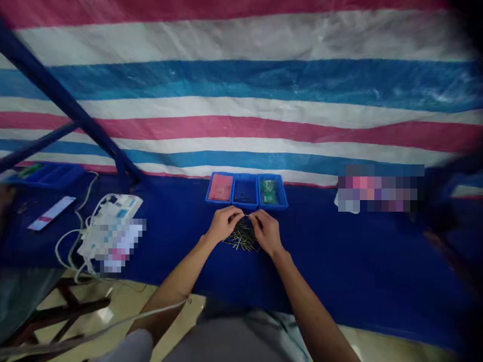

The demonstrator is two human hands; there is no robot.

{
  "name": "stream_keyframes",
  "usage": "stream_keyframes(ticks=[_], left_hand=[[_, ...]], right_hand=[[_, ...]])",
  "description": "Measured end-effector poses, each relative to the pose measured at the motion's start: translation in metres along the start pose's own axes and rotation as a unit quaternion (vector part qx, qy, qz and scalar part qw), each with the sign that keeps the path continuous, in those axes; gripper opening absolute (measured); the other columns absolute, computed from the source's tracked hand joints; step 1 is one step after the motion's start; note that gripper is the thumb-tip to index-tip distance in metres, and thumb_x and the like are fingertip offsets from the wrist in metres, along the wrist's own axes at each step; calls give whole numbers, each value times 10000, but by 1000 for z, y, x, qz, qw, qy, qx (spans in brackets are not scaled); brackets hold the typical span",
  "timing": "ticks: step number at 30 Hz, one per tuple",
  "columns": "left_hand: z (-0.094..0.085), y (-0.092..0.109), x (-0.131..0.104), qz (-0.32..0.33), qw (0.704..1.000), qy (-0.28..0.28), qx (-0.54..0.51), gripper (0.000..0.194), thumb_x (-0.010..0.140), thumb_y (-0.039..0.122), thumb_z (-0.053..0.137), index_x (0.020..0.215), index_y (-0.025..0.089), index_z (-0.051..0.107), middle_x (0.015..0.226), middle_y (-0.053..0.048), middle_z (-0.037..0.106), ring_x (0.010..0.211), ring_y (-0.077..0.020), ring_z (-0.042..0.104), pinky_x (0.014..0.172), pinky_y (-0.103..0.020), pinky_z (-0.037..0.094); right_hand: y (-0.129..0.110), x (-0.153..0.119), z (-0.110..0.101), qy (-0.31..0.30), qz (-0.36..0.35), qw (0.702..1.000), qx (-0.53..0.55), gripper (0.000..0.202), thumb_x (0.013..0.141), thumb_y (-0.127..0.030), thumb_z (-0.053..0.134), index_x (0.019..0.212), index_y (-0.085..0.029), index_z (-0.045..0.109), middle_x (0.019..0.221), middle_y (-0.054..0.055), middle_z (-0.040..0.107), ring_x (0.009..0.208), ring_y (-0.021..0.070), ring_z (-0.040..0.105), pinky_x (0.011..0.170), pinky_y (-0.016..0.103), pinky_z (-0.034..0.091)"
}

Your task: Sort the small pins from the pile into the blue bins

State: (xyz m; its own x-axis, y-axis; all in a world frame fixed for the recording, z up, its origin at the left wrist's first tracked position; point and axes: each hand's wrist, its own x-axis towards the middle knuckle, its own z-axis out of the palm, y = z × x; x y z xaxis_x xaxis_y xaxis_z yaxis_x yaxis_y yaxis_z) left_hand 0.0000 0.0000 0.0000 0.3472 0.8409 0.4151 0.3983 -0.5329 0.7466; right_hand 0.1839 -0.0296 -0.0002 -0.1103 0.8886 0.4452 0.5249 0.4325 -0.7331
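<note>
Both hands meet over a pile of thin metal pieces [242, 238] on the blue table. My left hand [223, 223] pinches one end of a small thin piece [246, 215], and my right hand [267, 231] pinches its other end. The piece lies level between the fingertips, too small to make out fully. Just beyond the hands stand three joined blue trays [245, 205]. The left compartment holds pink sheets [221, 187], the middle one a few dark thin pieces [244, 197], and the right one green and clear items [268, 191].
On the left lie a white power strip [130, 205] with cables, a white strip with a pink mark [52, 213] and another blue tray [56, 175]. A blue metal frame [71, 108] rises there. Striped sheeting [241, 100] hangs behind. Part of another person's hand [5, 196] shows at the far left.
</note>
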Motion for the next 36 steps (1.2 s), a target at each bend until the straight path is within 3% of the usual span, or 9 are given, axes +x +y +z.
stream_keyframes(ticks=[5,12,20,27,36], left_hand=[[1,1,2,-4,1000,14,3,230,970,317,565,872,146,683,728,-13,632,596,-97,500,606,-223,386],[-2,5,3,-3,1000,19,6,238,967,325,566,868,150,693,705,-15,631,585,-104,498,604,-230,389],[0,3,3,-7,1000,15,-1,232,962,323,575,870,153,703,718,-22,649,601,-110,518,611,-231,398],[-2,4,4,-26,999,16,-16,243,966,325,561,854,145,680,677,-7,620,578,-103,496,598,-226,384],[-1,1,4,-30,999,-3,-18,221,960,319,576,869,149,685,670,1,627,573,-100,512,601,-224,388]], right_hand=[[0,0,-2,7,-2,1000,9,181,986,-323,533,1066,-206,646,918,45,656,730,156,604,699,277,460],[1,2,-1,10,-14,1000,24,177,1001,-293,500,967,-217,656,938,57,665,832,180,634,769,295,482],[3,0,-2,-11,-2,1000,2,284,1029,-320,432,861,-200,627,817,44,620,730,160,581,698,286,441],[3,0,-1,14,21,1000,17,214,979,-362,545,1110,-220,637,869,28,656,636,144,567,655,282,459],[4,2,-1,2,6,1000,14,180,1006,-305,492,962,-212,640,907,40,655,800,170,619,740,286,456]])
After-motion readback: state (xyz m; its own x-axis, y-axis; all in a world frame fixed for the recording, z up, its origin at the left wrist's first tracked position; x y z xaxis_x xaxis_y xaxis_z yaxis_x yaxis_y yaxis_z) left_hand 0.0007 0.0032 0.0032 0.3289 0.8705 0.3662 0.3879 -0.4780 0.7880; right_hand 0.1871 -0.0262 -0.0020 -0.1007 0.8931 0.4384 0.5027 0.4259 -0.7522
